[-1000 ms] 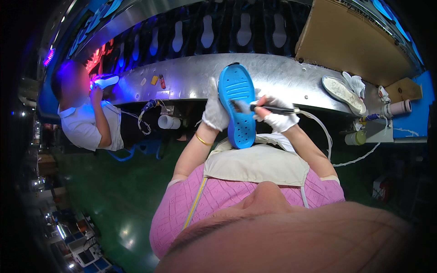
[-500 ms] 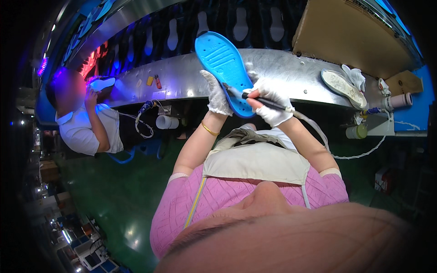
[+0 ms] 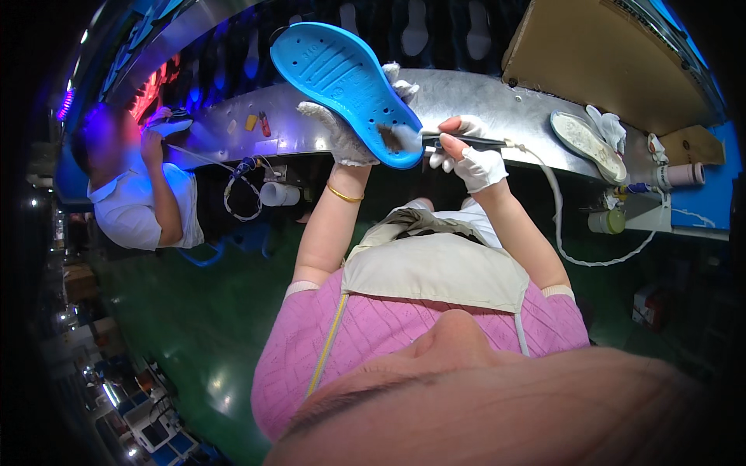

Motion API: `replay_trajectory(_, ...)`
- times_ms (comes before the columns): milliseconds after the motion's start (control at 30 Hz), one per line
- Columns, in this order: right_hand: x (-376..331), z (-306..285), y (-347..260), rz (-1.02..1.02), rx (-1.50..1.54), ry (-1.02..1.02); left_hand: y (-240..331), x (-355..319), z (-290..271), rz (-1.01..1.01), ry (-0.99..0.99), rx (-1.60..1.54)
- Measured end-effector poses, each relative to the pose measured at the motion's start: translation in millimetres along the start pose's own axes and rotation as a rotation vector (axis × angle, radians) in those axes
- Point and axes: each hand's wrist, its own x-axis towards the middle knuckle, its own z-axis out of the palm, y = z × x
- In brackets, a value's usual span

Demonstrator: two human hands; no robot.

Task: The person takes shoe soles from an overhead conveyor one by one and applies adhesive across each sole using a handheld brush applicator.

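Note:
A blue shoe sole (image 3: 342, 74), with ridges and small holes on its upturned face, is tilted above the metal bench. My left hand (image 3: 338, 132), in a pale work glove, grips it from beneath, with glove fingers showing past its right edge. My right hand (image 3: 475, 159), in a white glove with thumb and index fingertip bare, holds a black-handled brush (image 3: 488, 142). The bristles lie on the sole's near end. A whitish hose (image 3: 558, 210) runs from the brush handle to the right.
Beyond the metal bench (image 3: 458, 93) is a dark conveyor with grey sole shapes (image 3: 414, 31). A cardboard box (image 3: 606, 62) and a whitish sole (image 3: 587, 147) are on the right, above a green jar (image 3: 611, 221). On the left sits a co-worker (image 3: 148, 202) near a red-handled tool (image 3: 265, 124).
The blue sole and my left hand have moved up and left, the sole tilting more to the left. My right hand has shifted slightly, and the brush now touches nearer the sole's near end.

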Motion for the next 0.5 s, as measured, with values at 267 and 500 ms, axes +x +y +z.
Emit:
replay_trajectory(267, 8, -9, 15, 0.238, -0.188, -0.073, 18, 2, -28, -0.080, -0.051, 0.314)
replay_trajectory(500, 8, -21, 11, -0.049, -0.437, -0.130, 17, 19, 5, -0.203, -0.027, 0.717)
